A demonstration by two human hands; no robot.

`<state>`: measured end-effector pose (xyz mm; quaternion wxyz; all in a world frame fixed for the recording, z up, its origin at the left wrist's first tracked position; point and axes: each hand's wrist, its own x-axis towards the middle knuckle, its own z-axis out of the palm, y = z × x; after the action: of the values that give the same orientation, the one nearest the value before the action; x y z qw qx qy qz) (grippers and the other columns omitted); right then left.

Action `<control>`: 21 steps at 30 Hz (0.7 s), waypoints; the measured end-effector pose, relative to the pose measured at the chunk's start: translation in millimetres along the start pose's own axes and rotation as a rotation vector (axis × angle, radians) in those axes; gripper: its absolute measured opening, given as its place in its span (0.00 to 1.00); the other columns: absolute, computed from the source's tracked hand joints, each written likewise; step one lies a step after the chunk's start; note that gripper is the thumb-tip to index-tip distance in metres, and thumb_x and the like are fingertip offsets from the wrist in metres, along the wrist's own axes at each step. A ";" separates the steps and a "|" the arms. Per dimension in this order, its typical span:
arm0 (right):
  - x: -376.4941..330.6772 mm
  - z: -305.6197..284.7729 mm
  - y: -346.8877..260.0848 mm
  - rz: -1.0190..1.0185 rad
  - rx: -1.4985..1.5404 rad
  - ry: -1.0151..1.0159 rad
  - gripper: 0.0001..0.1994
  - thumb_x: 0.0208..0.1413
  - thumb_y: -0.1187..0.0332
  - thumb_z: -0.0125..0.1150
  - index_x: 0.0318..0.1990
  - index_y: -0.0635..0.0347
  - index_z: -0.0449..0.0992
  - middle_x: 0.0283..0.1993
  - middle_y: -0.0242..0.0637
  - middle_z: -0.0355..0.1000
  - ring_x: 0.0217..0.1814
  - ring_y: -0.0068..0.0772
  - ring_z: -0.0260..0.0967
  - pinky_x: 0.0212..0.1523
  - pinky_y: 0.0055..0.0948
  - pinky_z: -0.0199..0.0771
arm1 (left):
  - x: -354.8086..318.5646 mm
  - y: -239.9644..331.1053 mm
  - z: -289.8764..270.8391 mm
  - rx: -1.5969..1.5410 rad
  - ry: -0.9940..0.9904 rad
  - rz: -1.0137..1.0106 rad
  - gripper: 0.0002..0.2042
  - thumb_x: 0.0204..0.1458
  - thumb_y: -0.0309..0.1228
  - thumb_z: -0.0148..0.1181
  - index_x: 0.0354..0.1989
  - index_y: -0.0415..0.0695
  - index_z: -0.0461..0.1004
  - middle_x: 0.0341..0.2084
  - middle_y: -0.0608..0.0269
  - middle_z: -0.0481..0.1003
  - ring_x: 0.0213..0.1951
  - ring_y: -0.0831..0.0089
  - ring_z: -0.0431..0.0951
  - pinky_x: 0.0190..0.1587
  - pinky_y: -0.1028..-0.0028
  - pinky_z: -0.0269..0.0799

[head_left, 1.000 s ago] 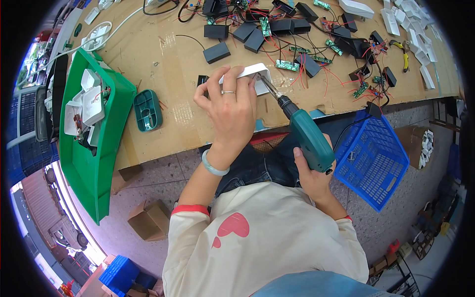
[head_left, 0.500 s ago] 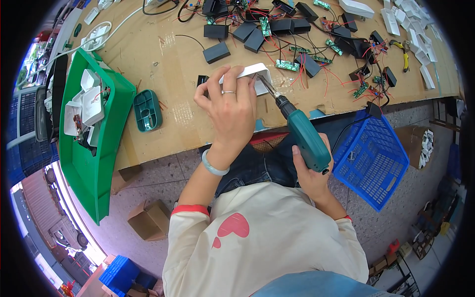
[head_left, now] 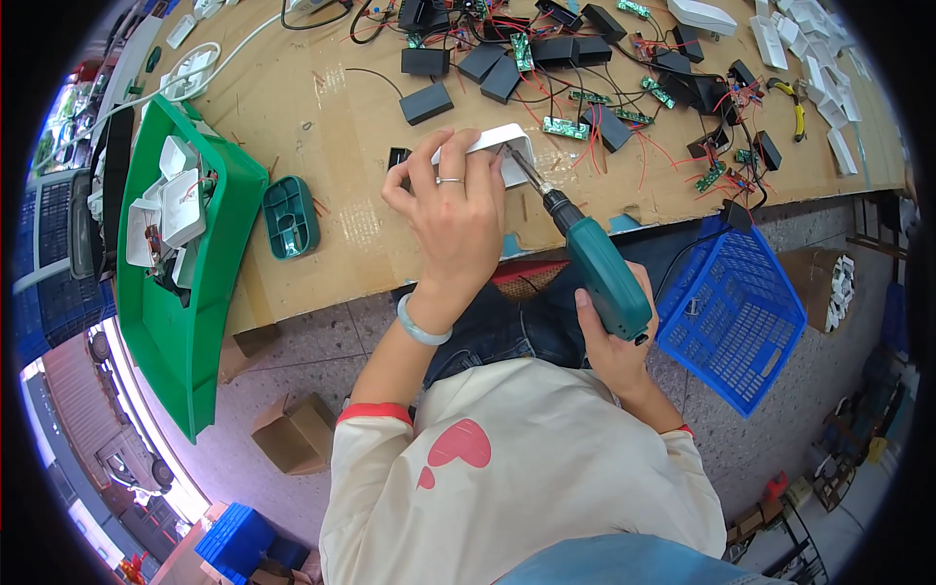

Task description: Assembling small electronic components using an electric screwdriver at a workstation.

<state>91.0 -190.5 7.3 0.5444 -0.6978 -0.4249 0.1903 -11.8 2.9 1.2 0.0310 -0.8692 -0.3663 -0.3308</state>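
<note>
A wide, brown cardboard-covered table (head_left: 317,122) is spreading at twelve o'clock from the person's waist, with a long green plastic bin (head_left: 161,366) sitting at ten. Toward two, a teal plastic power driver (head_left: 606,278) is resting in the right hand's (head_left: 619,353) grasp. At twelve, the left hand (head_left: 453,219) is clasping a white angular plastic housing (head_left: 501,137). Since a second ago, the driver's rear has been drifting slightly toward nine while the housing is staying put; the slim metal bit (head_left: 522,166) is seemingly keeping its spot inside.
</note>
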 end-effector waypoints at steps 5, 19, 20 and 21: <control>-0.8 -0.4 1.2 -0.011 -0.014 -0.008 0.14 0.55 0.80 0.70 0.48 0.70 0.77 0.48 0.48 0.75 0.48 0.41 0.75 0.50 0.33 0.75 | -0.2 -0.3 0.9 0.000 -0.001 0.001 0.06 0.53 0.29 0.69 0.36 0.42 0.80 0.49 0.67 0.77 0.58 0.63 0.72 0.58 0.50 0.57; 1.1 -0.2 -0.8 0.024 0.032 0.012 0.15 0.55 0.80 0.70 0.49 0.71 0.77 0.49 0.49 0.74 0.48 0.40 0.75 0.50 0.32 0.75 | -0.6 0.2 0.9 -0.002 -0.002 -0.011 0.07 0.52 0.30 0.69 0.37 0.43 0.80 0.50 0.68 0.77 0.58 0.63 0.72 0.58 0.51 0.56; 1.5 0.2 -0.2 0.023 0.031 0.012 0.15 0.55 0.80 0.70 0.49 0.71 0.77 0.49 0.49 0.74 0.48 0.40 0.75 0.50 0.32 0.75 | -0.6 0.3 1.0 -0.003 -0.001 -0.011 0.07 0.52 0.30 0.69 0.37 0.43 0.80 0.50 0.68 0.77 0.58 0.63 0.72 0.58 0.51 0.56; 1.7 0.7 0.5 0.018 0.025 0.012 0.15 0.55 0.80 0.70 0.49 0.70 0.77 0.49 0.48 0.74 0.48 0.39 0.75 0.50 0.31 0.75 | -0.6 0.5 0.9 -0.002 -0.005 -0.012 0.07 0.52 0.30 0.69 0.37 0.43 0.80 0.50 0.68 0.77 0.58 0.63 0.72 0.58 0.51 0.56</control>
<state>91.6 -188.8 7.0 0.5539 -0.6957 -0.4131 0.1965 -11.2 2.4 0.2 0.0272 -0.8679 -0.3711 -0.3291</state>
